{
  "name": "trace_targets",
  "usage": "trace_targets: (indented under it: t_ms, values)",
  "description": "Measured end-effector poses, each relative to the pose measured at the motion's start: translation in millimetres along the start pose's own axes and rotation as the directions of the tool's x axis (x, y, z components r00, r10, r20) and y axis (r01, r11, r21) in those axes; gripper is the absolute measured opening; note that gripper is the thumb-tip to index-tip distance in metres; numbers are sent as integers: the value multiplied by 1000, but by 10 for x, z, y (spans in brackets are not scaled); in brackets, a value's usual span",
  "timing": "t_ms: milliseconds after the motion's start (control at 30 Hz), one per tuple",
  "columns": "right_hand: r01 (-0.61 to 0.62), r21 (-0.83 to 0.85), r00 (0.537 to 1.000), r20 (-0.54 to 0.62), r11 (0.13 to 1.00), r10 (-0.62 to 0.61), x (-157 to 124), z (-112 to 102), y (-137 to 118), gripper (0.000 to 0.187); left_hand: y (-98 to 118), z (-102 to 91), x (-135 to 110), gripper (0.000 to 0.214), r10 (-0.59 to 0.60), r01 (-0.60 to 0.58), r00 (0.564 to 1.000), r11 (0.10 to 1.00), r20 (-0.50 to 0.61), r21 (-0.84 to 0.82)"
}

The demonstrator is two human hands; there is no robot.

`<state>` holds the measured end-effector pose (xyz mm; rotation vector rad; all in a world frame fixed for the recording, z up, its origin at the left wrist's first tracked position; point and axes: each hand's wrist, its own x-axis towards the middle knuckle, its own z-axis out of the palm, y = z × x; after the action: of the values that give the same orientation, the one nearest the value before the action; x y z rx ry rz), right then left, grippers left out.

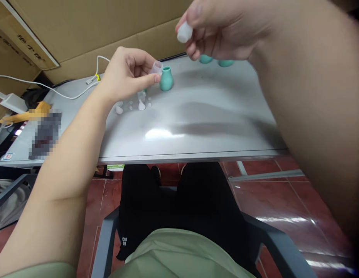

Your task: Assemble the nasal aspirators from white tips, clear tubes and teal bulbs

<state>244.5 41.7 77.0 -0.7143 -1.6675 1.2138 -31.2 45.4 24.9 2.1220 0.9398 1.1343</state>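
Observation:
My left hand (125, 73) is closed in a pinch on a small clear plastic cap (157, 67), held right beside the mouth of a teal vase-shaped piece (166, 79) that stands on the grey table (196, 116). My right hand (219, 31) is raised above the table's far side, its fingers closed on a small white rounded piece (184, 33). Two more teal pieces (215, 61) show partly under the right hand. Several tiny white and clear parts (135, 105) lie on the table below my left hand.
Cardboard boxes (81, 31) stand behind the table. A white cable (52, 88) with a charger (13, 102) and a yellow object (31, 112) lie at the left. A blurred dark item (44, 135) rests near the left edge. Below are my chair, legs and red floor tiles.

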Motion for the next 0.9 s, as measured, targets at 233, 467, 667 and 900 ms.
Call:
trace_targets:
  t_ms: [233,467,667,900]
  values:
    - [130,-402,964,265,907,-21,34,-130,615,51,60,-6,-38,26,-81,79,996,994,25,78]
    - [136,-504,939,341,853,52,-36,-27,969,32,152,-3,-36,35,-138,131,988,985,63,112]
    - [70,-370,980,199,927,6,-169,-47,825,31,296,2,-103,28,-205,205,979,971,-13,120]
    - [141,-170,988,-35,975,-148,-116,117,860,56,327,53,-44,39,-256,256,967,967,20,5]
